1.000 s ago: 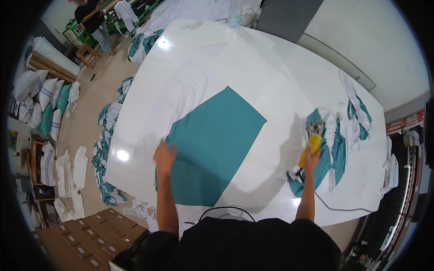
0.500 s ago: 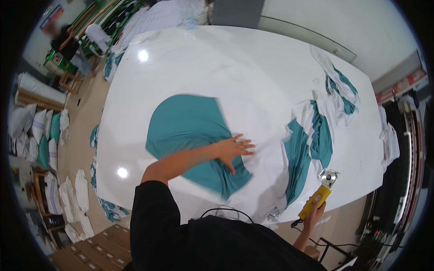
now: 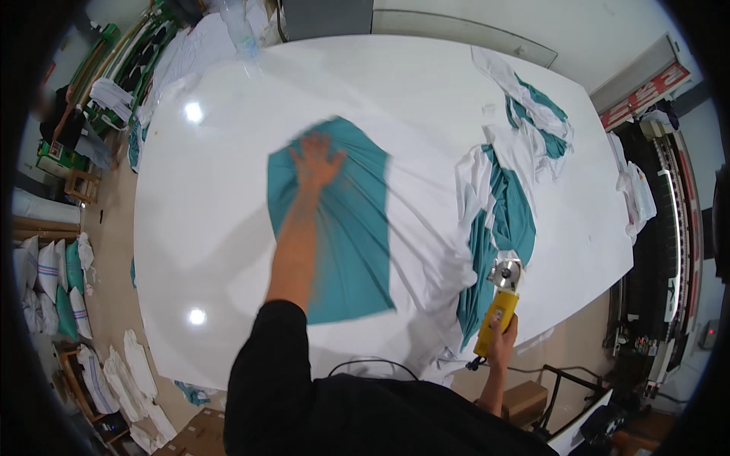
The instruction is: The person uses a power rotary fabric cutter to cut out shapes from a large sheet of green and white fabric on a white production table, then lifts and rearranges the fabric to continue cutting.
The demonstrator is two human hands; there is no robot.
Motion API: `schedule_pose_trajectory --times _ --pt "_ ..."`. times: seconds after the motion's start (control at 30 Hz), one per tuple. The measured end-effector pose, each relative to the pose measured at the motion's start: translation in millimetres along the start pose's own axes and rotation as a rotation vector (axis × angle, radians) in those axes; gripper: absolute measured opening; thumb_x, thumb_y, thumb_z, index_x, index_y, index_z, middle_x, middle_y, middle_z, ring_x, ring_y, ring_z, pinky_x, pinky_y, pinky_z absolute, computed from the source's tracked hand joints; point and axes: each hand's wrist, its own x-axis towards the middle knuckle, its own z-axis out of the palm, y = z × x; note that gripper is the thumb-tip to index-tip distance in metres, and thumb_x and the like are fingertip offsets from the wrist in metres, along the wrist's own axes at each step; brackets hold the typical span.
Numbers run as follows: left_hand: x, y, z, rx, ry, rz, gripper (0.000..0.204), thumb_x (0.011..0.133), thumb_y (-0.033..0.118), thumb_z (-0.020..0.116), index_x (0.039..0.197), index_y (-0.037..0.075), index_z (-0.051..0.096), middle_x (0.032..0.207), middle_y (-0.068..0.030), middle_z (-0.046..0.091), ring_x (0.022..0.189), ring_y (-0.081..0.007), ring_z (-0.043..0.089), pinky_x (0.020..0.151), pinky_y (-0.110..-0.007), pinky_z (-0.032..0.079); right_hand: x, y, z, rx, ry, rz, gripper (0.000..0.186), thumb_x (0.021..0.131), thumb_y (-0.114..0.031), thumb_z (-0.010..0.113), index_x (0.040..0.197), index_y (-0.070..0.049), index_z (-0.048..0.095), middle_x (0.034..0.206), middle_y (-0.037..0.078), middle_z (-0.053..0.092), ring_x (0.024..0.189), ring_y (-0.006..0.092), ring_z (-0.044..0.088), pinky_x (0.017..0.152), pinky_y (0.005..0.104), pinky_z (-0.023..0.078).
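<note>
My left hand [image 3: 315,161] lies spread and motion-blurred on a wrinkled teal fabric piece [image 3: 350,258], near its far end, on the white table [image 3: 190,228]. Creased white fabric [image 3: 422,235] extends from its right side. In my right hand [image 3: 502,330] is a yellow rotary electric cutter [image 3: 494,308] with a round silver blade guard, held at the table's near right, beside a crumpled pile of teal and white fabric [image 3: 509,213].
More crumpled fabric [image 3: 547,114] lies at the back right. Behind are a plastic bottle [image 3: 245,38] and wall. At left are a partly hidden person [image 3: 68,125], sacks [image 3: 49,273] and cardboard boxes [image 3: 194,437]; at right, a long machine [image 3: 661,243]; a cord runs below.
The teal piece has been turned and shifted. My left hand has swept across it from the right to its far end. The cutter has moved off the pile toward the near right.
</note>
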Motion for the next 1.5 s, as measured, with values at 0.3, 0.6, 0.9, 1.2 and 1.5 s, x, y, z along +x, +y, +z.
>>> schedule_pose_trajectory --times 0.3,0.6,0.9,1.2,1.5 --pt "-161 -66 -66 -0.121 0.035 -0.159 0.098 0.092 0.074 0.049 0.16 0.006 0.03 0.167 -0.0263 0.017 0.152 -0.0536 0.012 0.115 -0.076 0.006 -15 -33 70 -0.006 -0.249 -0.005 0.038 0.092 -0.018 0.069 0.12 0.003 0.054 0.098 0.012 0.064 0.084 0.0188 0.063 0.076 0.0351 0.054" --pt "-346 -70 -86 -0.232 -0.348 -0.143 0.134 0.06 0.079 0.077 0.165 0.019 0.02 0.171 -0.0211 0.003 0.154 -0.053 0.0 0.109 -0.083 0.0 -53 -72 111 -0.33 -0.478 -0.303 0.057 0.088 -0.022 0.072 0.131 0.008 0.049 0.101 0.027 0.07 0.091 0.0371 0.072 0.078 0.0428 0.056" --pt "-462 -174 -141 -0.064 -0.518 -0.299 0.153 0.042 0.057 0.097 0.165 0.022 0.013 0.171 -0.021 0.002 0.153 -0.0547 0.001 0.111 -0.082 0.008 -148 -8 77 -0.752 -0.642 -0.471 0.064 0.089 -0.026 0.072 0.135 0.007 0.043 0.108 0.035 0.066 0.092 0.0515 0.067 0.077 0.0536 0.056" --pt "-475 -177 -136 -0.162 -0.493 -0.306 0.151 0.045 0.055 0.098 0.165 0.023 0.013 0.171 -0.0214 -0.001 0.153 -0.0557 -0.001 0.112 -0.082 0.012 -195 22 102 -0.826 -0.686 -0.594 0.057 0.092 -0.026 0.069 0.129 0.004 0.038 0.112 0.033 0.06 0.093 0.052 0.065 0.077 0.0573 0.055" --pt "-474 -183 -127 -0.186 -0.504 -0.319 0.151 0.045 0.057 0.097 0.166 0.027 0.011 0.172 -0.018 -0.006 0.154 -0.0518 -0.006 0.114 -0.08 0.008 -186 5 153 -0.781 -0.746 -0.646 0.056 0.094 -0.03 0.063 0.129 0.004 0.036 0.114 0.036 0.059 0.092 0.0541 0.065 0.078 0.0575 0.055"
